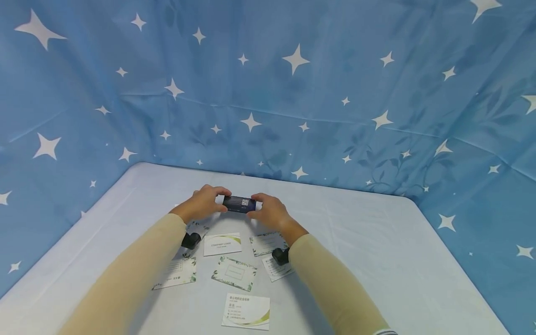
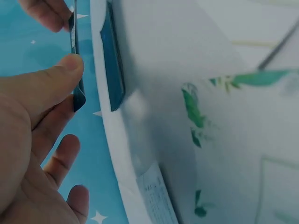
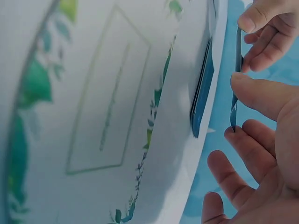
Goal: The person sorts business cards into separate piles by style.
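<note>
Sleeves [image 1: 337,284] lead to the left hand [image 1: 203,203] and right hand [image 1: 272,212], both pinching opposite ends of the dark card [image 1: 239,204], its long axis bridging them, neither nearer, raised above the table [image 1: 377,242].

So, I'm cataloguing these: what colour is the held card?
The business card is dark navy, clearest in the head view.

Around the left, far and right sides of my white desk [image 1: 360,251] hangs a blue curtain [image 1: 268,83] printed with white stars [image 1: 296,60]. Nearest me lies a gold-curved text card [image 1: 247,309]; just beyond it, a leaf-bordered card [image 1: 234,273]; farther still, a COMPANY LOGO card [image 1: 222,244]. Another leafy card [image 1: 180,273] lies to the left.
</note>
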Tool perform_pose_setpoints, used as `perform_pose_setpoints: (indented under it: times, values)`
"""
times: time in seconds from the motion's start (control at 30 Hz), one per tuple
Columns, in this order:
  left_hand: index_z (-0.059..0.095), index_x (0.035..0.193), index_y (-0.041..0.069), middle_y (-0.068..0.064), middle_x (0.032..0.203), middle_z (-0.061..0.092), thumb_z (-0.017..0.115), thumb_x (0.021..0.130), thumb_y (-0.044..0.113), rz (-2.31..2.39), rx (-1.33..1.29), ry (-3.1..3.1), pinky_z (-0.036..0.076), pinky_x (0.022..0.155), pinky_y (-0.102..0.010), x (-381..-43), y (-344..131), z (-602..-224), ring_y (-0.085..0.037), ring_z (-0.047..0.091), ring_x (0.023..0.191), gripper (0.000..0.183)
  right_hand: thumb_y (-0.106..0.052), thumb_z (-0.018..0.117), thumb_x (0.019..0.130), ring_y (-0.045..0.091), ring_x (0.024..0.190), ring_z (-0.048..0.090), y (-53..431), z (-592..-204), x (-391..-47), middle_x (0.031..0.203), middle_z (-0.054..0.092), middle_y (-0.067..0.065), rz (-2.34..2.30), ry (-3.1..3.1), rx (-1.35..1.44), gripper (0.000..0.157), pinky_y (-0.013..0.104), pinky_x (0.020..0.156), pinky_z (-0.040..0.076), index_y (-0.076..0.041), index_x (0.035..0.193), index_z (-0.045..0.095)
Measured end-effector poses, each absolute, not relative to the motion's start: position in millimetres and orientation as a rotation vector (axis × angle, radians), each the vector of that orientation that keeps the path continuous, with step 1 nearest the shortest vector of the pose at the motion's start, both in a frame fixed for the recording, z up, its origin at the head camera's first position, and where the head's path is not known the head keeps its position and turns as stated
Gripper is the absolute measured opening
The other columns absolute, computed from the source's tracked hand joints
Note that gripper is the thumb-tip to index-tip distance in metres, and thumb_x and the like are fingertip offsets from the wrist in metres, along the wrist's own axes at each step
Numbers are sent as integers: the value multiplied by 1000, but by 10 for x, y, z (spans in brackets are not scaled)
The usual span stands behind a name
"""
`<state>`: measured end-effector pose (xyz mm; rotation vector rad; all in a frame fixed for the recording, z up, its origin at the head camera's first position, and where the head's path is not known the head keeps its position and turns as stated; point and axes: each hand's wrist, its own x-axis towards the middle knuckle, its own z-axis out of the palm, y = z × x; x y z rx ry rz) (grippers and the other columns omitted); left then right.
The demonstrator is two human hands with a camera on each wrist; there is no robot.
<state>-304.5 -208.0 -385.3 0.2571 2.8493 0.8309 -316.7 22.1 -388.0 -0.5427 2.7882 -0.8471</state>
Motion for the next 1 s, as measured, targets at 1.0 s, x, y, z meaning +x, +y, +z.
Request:
perform_pose_setpoints:
  times: [1.0]
  values:
    - [53,147,16,-13,139,53,66,99,22,515,260,2815,27,98,-52,-3305,-1903,-3918,-32,38,128,50,-24,72,94,25,131,50,106,-4056,-3497,141,56,8,-642,2789,-470,54,41,109,35,-11,143,54]
